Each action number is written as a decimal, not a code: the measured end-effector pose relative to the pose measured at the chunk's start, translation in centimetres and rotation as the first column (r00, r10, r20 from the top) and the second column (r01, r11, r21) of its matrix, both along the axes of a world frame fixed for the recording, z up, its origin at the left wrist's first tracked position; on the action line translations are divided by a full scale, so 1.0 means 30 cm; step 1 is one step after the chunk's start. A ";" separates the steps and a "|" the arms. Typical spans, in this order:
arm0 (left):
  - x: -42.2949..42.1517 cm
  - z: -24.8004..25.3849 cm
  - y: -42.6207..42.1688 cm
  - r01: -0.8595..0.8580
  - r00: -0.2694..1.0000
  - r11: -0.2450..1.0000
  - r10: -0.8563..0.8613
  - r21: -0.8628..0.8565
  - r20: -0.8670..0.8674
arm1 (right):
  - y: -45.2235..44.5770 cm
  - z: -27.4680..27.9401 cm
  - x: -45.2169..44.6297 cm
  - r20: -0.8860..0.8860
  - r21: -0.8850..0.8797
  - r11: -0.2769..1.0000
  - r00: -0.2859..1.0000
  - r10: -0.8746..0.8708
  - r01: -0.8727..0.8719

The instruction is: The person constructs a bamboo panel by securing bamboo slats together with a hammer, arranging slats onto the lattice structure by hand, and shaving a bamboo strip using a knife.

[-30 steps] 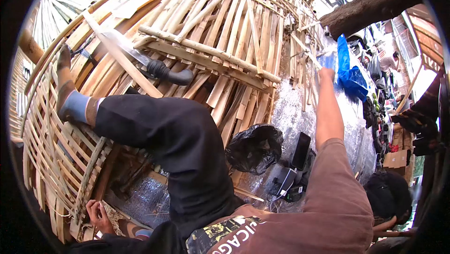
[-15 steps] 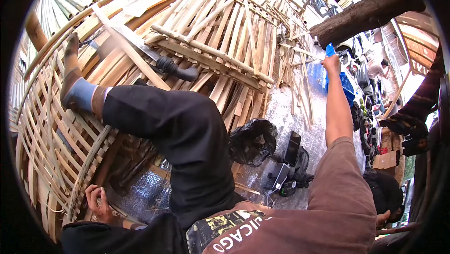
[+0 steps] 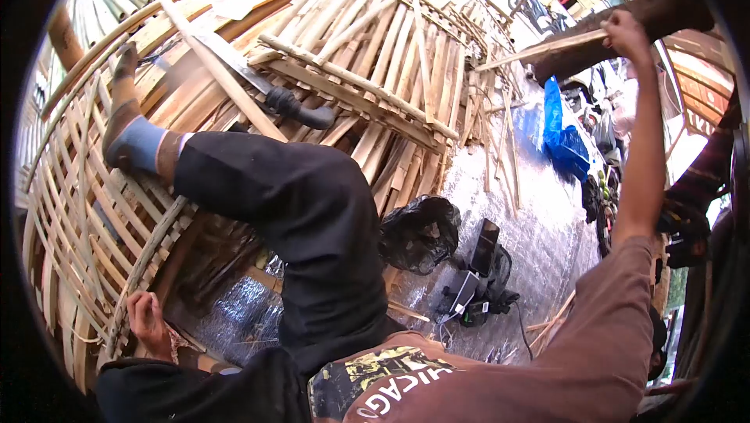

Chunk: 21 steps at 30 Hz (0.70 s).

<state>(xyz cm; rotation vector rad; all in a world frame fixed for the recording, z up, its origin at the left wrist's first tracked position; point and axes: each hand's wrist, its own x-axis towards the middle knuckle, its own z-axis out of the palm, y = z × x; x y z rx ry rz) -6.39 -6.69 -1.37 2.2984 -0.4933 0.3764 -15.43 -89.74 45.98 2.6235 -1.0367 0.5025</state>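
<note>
My right hand [image 3: 625,35] is raised at the upper right, arm stretched out, fingers closed around the end of a pale bamboo strip [image 3: 539,52]. The strip points left toward a pile of loose strips. My left hand [image 3: 151,328] is low at the left with its fingers curled, beside the edge of a curved slatted bamboo panel [image 3: 82,259]; whatever it may hold is hidden. A machete [image 3: 238,64] with a dark curved handle lies on the slats beyond my bent leg. A flatter slatted bamboo panel [image 3: 375,48] lies ahead.
A thick log [image 3: 664,24] crosses behind my right hand. A blue plastic sheet [image 3: 564,142] lies below it. Near my knee are a black plastic bag [image 3: 422,235], a phone [image 3: 484,245] and cabled devices [image 3: 462,292] on the silvery floor sheet [image 3: 531,243].
My right hand has moved up and to the right, bringing the bamboo strip in front of the log. My left hand has shifted slightly left and stays curled.
</note>
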 end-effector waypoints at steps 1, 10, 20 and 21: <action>0.010 0.015 -0.005 -0.003 0.997 1.000 0.003 -0.004 0.080 | 0.002 0.072 -0.006 0.053 0.034 0.988 0.988 0.147 -0.149; 0.171 0.326 0.106 -0.156 0.888 0.985 0.171 -0.070 0.428 | 0.547 -0.029 0.310 0.718 0.004 0.446 0.314 0.622 -0.895; 0.086 0.871 0.287 0.094 0.982 0.310 0.126 -0.946 0.139 | 1.575 -0.643 0.553 0.901 0.419 -0.576 0.399 0.168 -0.702; 0.061 0.913 0.327 0.144 0.966 0.265 0.170 -0.953 0.193 | 1.642 -0.629 0.549 0.881 0.460 -0.590 0.424 0.211 -0.663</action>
